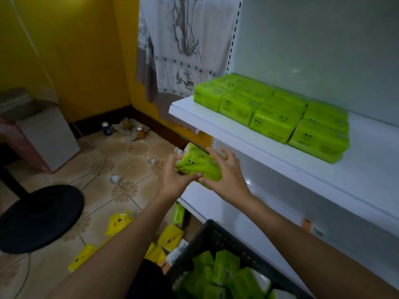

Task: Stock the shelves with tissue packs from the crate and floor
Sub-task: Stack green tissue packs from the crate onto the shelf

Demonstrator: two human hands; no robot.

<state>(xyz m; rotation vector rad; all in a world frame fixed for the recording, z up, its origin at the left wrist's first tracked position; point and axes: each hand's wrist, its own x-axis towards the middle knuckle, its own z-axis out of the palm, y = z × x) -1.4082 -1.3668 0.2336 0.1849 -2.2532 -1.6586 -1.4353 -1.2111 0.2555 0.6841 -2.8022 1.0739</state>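
One grip, two hands. The left hand (172,178) curls round the near-left end of a green tissue pack (198,167), and the right hand (225,175) clamps its right side with fingers spread over the top. The wrapper crumples between them. The pack hangs tilted in mid-air, just below and in front of the lip of the upper shelf (216,124).

This looks like the carry-up step, with the pack in hand and not yet placed. Up at 2 o'clock the row of green packs (269,113) sits on that shelf, with bare shelf in front of it and to its right. The next move probably calls for lifting the pack over the lip, levelling it, and setting it square against the others.

Down at 5 o'clock the black crate (212,234) holds loose green packs (224,270), jumbled on end, so plenty is left to stock. At 7 o'clock yellow packs (119,221) lie scattered on the floor (121,160).
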